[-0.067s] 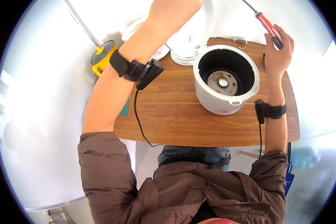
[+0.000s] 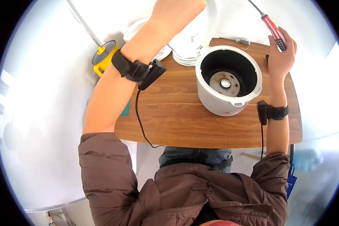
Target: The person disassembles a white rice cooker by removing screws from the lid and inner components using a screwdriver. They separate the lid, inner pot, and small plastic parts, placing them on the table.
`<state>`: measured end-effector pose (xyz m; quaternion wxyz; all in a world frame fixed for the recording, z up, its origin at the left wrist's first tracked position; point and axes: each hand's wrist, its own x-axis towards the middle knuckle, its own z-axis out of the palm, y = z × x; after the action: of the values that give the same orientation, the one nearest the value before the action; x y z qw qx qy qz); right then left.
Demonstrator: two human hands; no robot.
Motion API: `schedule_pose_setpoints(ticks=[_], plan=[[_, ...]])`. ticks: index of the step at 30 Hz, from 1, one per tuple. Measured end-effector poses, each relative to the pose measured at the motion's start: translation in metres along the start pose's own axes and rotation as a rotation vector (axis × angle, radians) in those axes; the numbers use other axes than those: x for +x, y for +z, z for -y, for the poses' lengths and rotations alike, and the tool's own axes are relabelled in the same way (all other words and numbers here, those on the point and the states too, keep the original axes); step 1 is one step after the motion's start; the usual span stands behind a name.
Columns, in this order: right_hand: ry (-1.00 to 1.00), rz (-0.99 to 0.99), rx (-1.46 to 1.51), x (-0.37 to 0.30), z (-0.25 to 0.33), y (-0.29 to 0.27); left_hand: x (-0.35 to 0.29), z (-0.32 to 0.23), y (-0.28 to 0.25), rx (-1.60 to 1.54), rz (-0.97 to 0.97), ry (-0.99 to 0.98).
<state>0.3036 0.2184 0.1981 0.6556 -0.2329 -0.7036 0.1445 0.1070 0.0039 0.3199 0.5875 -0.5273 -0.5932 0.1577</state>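
Observation:
A screwdriver (image 2: 272, 28) with a red and white striped handle and black end is in my right hand (image 2: 282, 58), raised over the far right corner of the table. Its shaft points up and away to the left, and its tip is out of view. My left hand (image 2: 179, 9) reaches across to the top edge, over the white open lid of a rice cooker; its fingers are hidden or cut off. The rice cooker body (image 2: 218, 100) stands upright between my arms. Its dark inside shows a stained heating plate (image 2: 234, 83) with a round centre piece.
White round parts (image 2: 162, 54) lie behind my left forearm. A second screwdriver (image 2: 242, 41) rests at the table's far edge. A yellow container with a grey top (image 2: 108, 56) stands at the left, near a green mat (image 2: 125, 109). A small screw (image 2: 163, 78) lies on the wooden table (image 2: 169, 124).
My right hand and the screwdriver have shifted very slightly right and down. My left hand has moved a touch to the right. The rice cooker stays put.

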Motion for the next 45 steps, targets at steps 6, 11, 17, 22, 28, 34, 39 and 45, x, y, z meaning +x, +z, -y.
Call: schedule_pose_setpoints(ticks=[6, 11, 17, 22, 28, 34, 39, 45], plan=[[0.209, 0.016, -0.019, -0.016, -0.034, 0.013, 0.003, -0.004, 0.0, 0.037, -0.012, 0.03], [0.321, 0.059, 0.044, -0.031, -0.053, 0.027, 0.0, -0.017, 0.005, 0.124, 0.022, -0.08], [0.374, 0.07, 0.083, -0.045, -0.077, 0.035, -0.002, -0.021, -0.009, 0.305, 0.202, -0.014], [0.429, 0.084, 0.178, -0.061, -0.115, 0.047, 0.006, -0.017, -0.005, 0.418, 0.237, 0.062], [0.542, 0.139, 0.22, -0.081, -0.14, 0.055, 0.015, -0.029, -0.005, 0.138, 0.174, -0.045], [0.604, 0.151, 0.41, -0.097, -0.153, 0.063, 0.01, -0.068, -0.036, -0.778, 0.247, -0.212], [0.687, 0.223, 0.568, -0.108, -0.15, 0.065, -0.004, -0.098, -0.008, -0.874, 0.226, -0.161], [0.721, 0.188, 0.605, -0.113, -0.155, 0.061, -0.003, -0.112, 0.021, -0.76, 0.323, -0.105]])
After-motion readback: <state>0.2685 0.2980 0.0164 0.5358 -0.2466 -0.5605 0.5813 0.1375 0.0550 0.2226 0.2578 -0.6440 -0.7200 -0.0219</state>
